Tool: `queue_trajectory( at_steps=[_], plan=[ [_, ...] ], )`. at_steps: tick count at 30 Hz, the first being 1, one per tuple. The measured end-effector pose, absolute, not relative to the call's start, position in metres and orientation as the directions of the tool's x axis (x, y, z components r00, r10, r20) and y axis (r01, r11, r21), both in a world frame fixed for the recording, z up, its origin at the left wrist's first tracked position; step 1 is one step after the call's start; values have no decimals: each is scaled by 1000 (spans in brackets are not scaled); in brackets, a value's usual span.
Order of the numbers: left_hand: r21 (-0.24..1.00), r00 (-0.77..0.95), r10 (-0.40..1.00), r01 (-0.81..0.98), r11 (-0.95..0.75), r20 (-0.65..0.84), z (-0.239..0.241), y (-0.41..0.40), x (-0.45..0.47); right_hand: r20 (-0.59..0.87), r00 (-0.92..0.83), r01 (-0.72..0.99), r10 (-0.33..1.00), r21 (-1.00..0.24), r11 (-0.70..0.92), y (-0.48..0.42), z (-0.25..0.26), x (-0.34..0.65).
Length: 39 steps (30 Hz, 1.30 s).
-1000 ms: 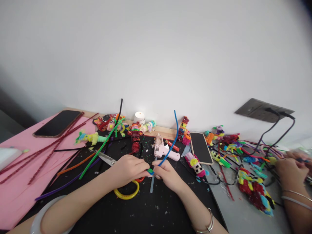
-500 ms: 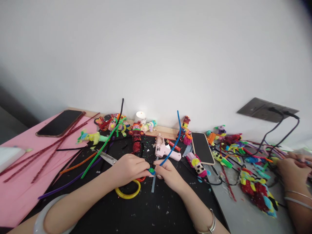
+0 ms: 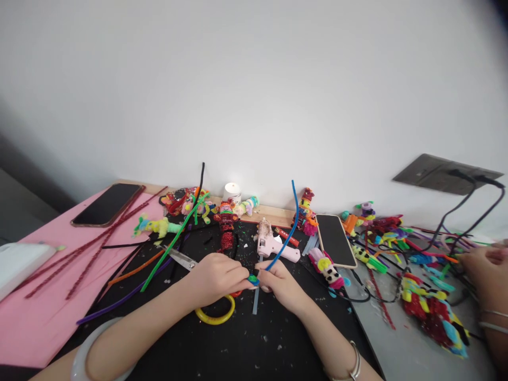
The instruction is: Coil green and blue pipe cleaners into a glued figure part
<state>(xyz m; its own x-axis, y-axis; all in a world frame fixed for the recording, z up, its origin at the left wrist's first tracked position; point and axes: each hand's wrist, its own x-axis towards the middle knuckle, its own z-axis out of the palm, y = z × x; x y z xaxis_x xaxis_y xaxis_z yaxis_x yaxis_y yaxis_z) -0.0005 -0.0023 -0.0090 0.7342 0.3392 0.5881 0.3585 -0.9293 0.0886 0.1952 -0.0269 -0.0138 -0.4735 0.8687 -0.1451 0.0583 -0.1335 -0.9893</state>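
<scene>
My left hand [image 3: 216, 278] and my right hand [image 3: 280, 283] meet over a black mat [image 3: 238, 344]. Their fingertips pinch a small green and blue piece [image 3: 253, 279] between them. From my right hand a blue pipe cleaner [image 3: 291, 222] rises and curves upward. Under my left hand lie scissors [image 3: 180, 257] with a yellow handle ring [image 3: 216, 316]. A clear glue stick [image 3: 255, 306] lies just below the pinch. A pink glue gun [image 3: 272, 246] rests just beyond my hands.
Pipe-cleaner figures [image 3: 226, 214] line the wall. Loose stems [image 3: 159, 259] lie at left across a pink sheet [image 3: 43, 296] holding a phone [image 3: 107, 203]. Another phone [image 3: 336, 239] lies at right. Another person's hand [image 3: 482, 270] works among coloured figures [image 3: 432, 312] and cables [image 3: 472, 211].
The view has drifted slightly, so everything sits a little further right. My hands keep the same pinch on the small piece. The other person's hand has moved toward the right edge.
</scene>
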Motion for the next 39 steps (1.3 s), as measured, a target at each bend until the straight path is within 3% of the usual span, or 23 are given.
queue_trajectory(
  at_steps=[39],
  plan=[
    [44,732,312,360,-932,606,-8,-6,3,-223,-462,-12,858,-966,-257,-27,-13,194]
  ],
)
